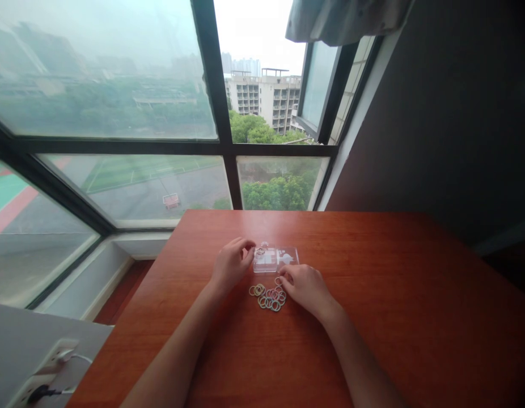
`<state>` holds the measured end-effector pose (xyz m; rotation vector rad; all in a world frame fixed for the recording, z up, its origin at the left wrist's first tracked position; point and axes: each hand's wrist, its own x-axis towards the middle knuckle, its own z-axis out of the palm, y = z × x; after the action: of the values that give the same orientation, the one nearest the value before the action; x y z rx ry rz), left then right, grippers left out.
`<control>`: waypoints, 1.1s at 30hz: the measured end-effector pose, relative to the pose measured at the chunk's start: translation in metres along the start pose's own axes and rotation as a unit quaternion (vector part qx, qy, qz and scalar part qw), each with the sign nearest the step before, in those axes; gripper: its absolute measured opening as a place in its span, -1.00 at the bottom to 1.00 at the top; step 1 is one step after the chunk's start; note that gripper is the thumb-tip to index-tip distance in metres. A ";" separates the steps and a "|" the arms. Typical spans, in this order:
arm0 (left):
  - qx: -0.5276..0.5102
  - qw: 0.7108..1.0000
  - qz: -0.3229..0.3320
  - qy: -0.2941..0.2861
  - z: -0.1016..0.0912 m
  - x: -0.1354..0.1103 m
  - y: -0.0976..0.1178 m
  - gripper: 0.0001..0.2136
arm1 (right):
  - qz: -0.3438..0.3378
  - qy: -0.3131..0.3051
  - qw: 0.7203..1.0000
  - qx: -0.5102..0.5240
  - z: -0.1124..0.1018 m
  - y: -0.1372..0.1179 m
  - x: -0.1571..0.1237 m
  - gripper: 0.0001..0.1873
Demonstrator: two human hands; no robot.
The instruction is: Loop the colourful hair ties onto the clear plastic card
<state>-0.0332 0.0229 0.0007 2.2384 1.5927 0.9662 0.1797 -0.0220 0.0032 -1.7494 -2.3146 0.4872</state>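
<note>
While your L hand pinches at clear box far-left corner, R hand curls onto band pile near side of box, on table. Whether either holds a band: can't tell. Most bands loose; prob. early stage.

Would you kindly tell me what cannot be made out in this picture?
In the head view:
- Contents of the clear plastic box: too small, glare.
- Whether the left hand pinches anything: its curled fingers hide it.
- Any coloured rings under the right hand: covered by it.
- Socket strip: cut off by the lower left edge.
</note>
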 end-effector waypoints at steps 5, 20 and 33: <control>-0.002 1.000 0.002 -0.020 0.000 -0.001 0.003 -0.86 | 0.012 -0.006 1.000 -0.024 0.005 -0.001 0.001 -0.84; -0.043 0.998 0.029 -0.043 0.002 -0.004 0.016 -0.88 | 0.019 -0.018 0.997 -0.069 0.002 -0.007 -0.002 -0.84; -0.124 0.984 0.045 -0.118 0.010 -0.010 0.035 -0.88 | -0.002 0.136 0.990 0.049 0.002 0.000 0.000 -0.86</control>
<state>-0.0024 0.0018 0.0083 2.1715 1.2106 0.8324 0.1793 -0.0219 0.0017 -1.6500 -2.0703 0.3325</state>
